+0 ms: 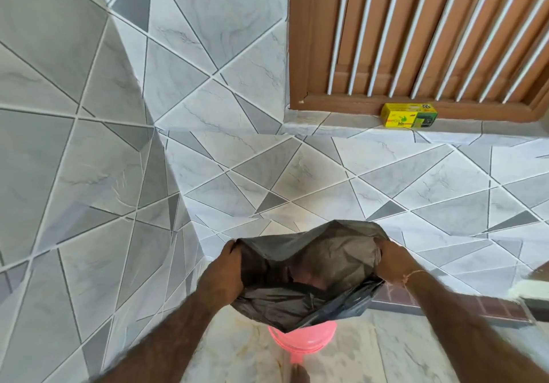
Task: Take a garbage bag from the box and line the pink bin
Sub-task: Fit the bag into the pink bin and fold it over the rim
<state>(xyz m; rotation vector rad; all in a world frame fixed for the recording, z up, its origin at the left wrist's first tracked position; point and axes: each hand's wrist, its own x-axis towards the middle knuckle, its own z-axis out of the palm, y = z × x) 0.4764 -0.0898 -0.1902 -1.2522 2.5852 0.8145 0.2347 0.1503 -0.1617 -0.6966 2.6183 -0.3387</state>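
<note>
A black garbage bag (309, 266) is spread open between my two hands, its mouth wide and facing me. My left hand (227, 266) grips the bag's left edge and my right hand (392, 259) grips its right edge. Below the bag stands the pink bin (303, 342) on the floor; only its near rim and side show, the rest is hidden by the bag. The yellow and green garbage bag box (409, 115) rests on the tiled ledge under the wooden window frame, far from both hands.
Grey tiled walls rise on the left and straight ahead, meeting in a corner. A brown wooden frame (416, 40) with white bars sits above the ledge. A dark red tile strip (445, 302) runs along the floor at right. A bare foot (300, 373) shows at the bottom.
</note>
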